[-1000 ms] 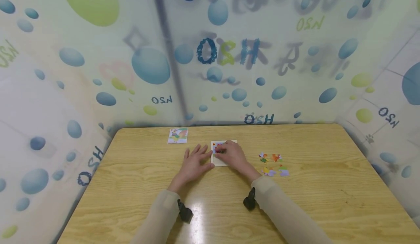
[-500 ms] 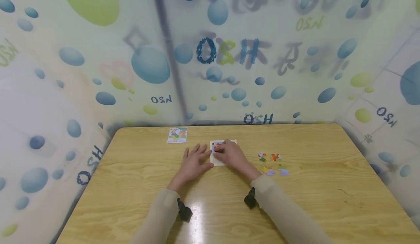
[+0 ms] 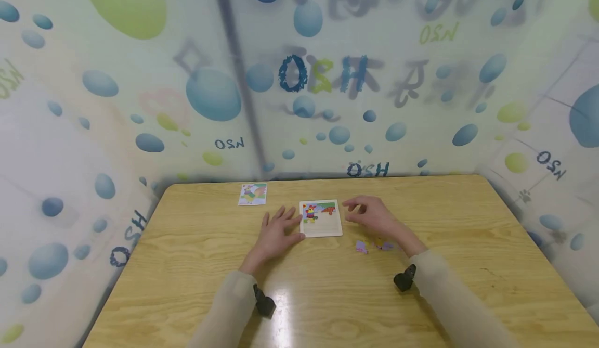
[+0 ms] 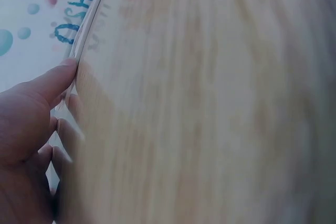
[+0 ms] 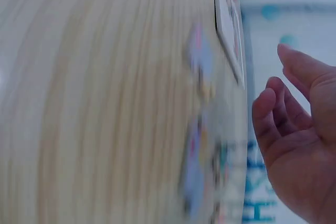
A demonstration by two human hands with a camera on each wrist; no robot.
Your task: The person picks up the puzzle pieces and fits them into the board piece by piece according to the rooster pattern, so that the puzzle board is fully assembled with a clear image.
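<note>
A square puzzle tray (image 3: 321, 228) with a pale border lies mid-table. Pieces with a rooster's head (image 3: 310, 212) and red plumage (image 3: 329, 210) sit along its upper part; its lower part shows bare board. My left hand (image 3: 277, 235) rests flat beside it, fingers spread, fingertip and thumb at its left edge. To the right of the tray is my right hand (image 3: 373, 216), raised above the table. Its fingers are loosely bent with nothing between them, as the right wrist view also shows (image 5: 299, 124). Below it lie loose puzzle pieces (image 3: 361, 246), some partly hidden by the hand and wrist.
A picture card (image 3: 252, 194) with a rooster print lies at the back left of the wooden table (image 3: 187, 265). A patterned wall (image 3: 327, 129) stands right behind the table's far edge.
My right hand has moved off the tray to the right, uncovering the pieces in it. It now covers part of the loose pieces. My left hand has stayed at the tray's left edge.
</note>
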